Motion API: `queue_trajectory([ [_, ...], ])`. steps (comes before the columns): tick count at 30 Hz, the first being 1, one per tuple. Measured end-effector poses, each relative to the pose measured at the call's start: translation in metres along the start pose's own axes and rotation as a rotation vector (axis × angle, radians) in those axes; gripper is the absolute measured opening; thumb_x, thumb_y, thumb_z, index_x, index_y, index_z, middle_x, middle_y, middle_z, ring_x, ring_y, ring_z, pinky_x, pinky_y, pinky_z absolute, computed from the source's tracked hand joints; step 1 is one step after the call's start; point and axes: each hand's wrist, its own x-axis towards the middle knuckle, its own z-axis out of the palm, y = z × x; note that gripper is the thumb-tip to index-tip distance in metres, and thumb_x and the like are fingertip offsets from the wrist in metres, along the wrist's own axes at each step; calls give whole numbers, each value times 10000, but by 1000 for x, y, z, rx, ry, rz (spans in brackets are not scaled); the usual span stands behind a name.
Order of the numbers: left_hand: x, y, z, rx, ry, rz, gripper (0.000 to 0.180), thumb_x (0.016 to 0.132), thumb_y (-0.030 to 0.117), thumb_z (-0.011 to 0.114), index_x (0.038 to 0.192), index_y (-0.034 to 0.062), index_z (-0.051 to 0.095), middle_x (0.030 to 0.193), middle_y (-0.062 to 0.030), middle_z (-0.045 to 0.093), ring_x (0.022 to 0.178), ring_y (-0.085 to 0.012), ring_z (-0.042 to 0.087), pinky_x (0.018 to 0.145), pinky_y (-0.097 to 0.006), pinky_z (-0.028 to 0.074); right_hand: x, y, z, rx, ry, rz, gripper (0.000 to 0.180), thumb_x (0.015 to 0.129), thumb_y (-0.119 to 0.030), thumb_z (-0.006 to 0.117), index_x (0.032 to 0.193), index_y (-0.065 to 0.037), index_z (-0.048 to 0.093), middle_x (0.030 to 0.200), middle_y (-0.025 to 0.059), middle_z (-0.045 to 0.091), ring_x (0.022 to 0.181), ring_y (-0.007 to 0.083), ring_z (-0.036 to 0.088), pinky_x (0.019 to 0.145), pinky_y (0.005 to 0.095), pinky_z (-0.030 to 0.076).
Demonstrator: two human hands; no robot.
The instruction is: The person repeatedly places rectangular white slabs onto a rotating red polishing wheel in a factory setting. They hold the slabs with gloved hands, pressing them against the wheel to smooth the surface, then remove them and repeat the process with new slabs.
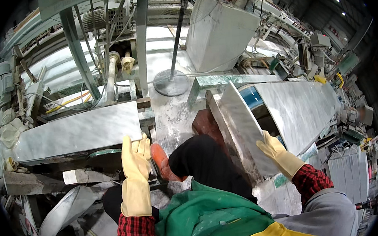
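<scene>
Both my hands wear yellow rubber gloves. My left hand (135,156) rests flat against the near right end of a long grey marble slab (78,131) that lies on the machine bed at left. My right hand (273,149) grips the lower corner of a second grey marble slab (243,122), which stands tilted on its edge in front of me, leaning beside a stack of slabs. My raised knee in dark trousers and an orange shoe (160,162) sit between the two hands.
A wide marble slab (303,108) lies at right beside a blue trough. A round metal base with a pole (171,82) stands behind. A large grey hopper (219,30) hangs above. Stone offcuts (84,175) and metal sheets litter the lower left.
</scene>
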Motion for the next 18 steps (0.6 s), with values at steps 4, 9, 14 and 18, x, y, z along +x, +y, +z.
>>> queue_trajectory([
  [4, -3, 0, 6, 6, 63, 27, 478, 993, 358, 604, 1276, -12, 498, 1262, -89, 542, 1154, -224, 589, 983, -315, 529, -12, -21, -4, 6, -57, 35, 528, 944, -342, 593, 1363, -74, 415, 1129, 332, 628, 1065, 489, 611, 903, 515, 478],
  [9, -7, 2, 8, 22, 69, 48, 463, 991, 347, 611, 1268, -11, 514, 1275, -98, 542, 1173, -229, 583, 942, -295, 558, -21, -38, -1, 30, -88, 84, 550, 948, -354, 588, 1386, -78, 401, 1139, 340, 627, 1095, 485, 606, 931, 508, 468],
  [14, -10, 2, 12, 9, 60, 66, 451, 997, 344, 603, 1262, -10, 515, 1270, -94, 542, 1217, -236, 558, 994, -318, 528, -16, -25, 0, 30, -78, 82, 567, 954, -368, 571, 1389, -50, 392, 1178, 350, 610, 1126, 482, 596, 955, 504, 462],
  [18, -7, 2, 1, 79, 88, 81, 480, 996, 334, 601, 1296, -21, 483, 1313, -120, 554, 1226, -250, 561, 1014, -330, 516, -15, -28, 0, 27, -113, 103, 574, 959, -378, 565, 1397, -51, 389, 1252, 331, 589, 1190, 469, 562, 1007, 491, 438],
])
